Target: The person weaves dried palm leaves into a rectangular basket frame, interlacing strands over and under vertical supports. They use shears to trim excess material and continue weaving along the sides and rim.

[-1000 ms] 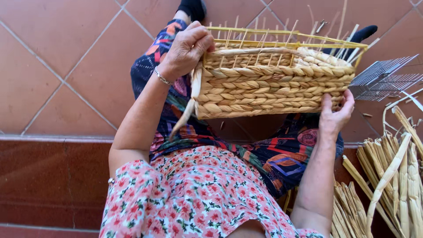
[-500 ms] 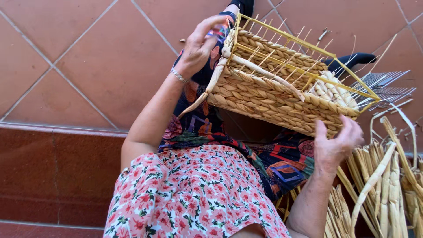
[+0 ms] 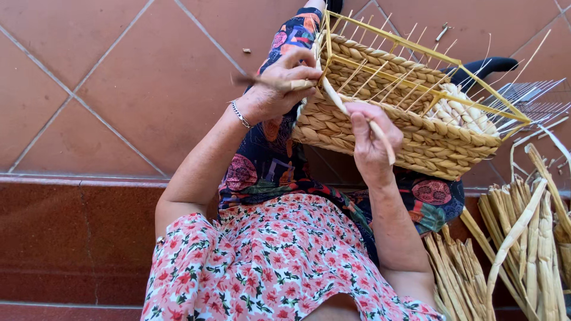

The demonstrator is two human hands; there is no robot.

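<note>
A rectangular woven straw basket point(image 3: 416, 134) with a yellow wire frame sticking up above its rim rests tilted on my lap. My left hand point(image 3: 279, 89) grips the basket's near left corner and pinches a thin reed end there. My right hand point(image 3: 369, 139) is closed on a pale loose strand point(image 3: 357, 122) that runs from that corner down across the basket's side. A silver bracelet sits on my left wrist.
Bundles of dried reed point(image 3: 529, 238) lie at my right. A metal wire rack point(image 3: 529, 104) and a dark shoe point(image 3: 485, 68) are beyond the basket. Terracotta floor tiles point(image 3: 119, 89) spread to the left, with a dark red step point(image 3: 71, 238) below.
The basket tilted further and swung its corner toward me. My right hand left the basket's right end and took the loose strand at the left corner; my left hand shifted onto that corner.
</note>
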